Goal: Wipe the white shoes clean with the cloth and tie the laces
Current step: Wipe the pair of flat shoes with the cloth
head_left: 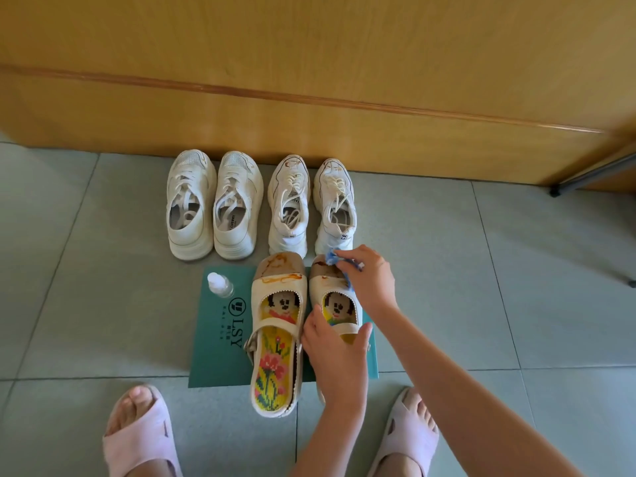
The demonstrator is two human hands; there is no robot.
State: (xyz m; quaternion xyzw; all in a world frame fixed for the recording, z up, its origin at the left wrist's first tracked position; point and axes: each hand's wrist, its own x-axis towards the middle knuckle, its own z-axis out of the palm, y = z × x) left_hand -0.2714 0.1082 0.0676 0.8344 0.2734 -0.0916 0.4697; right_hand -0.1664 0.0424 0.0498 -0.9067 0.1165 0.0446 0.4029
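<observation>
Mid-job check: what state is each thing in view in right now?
right hand: grip on blue cloth, cloth against shoe toe
left hand: grip round right strap shoe
right strap shoe: on green mat, toe stained brown
left strap shoe: on mat, toe stained
spray bottle: capped, on mat corner
left sneaker pair: laces look loose
right sneaker pair: brown marks, laces look loose

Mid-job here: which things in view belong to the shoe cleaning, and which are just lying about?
Job: blue cloth in right hand, stained strap shoe held by left hand, its mate, left white sneaker pair, right white sneaker pair, small bottle, green LSY mat.
Lying about: pink slippers, black furniture leg.
</observation>
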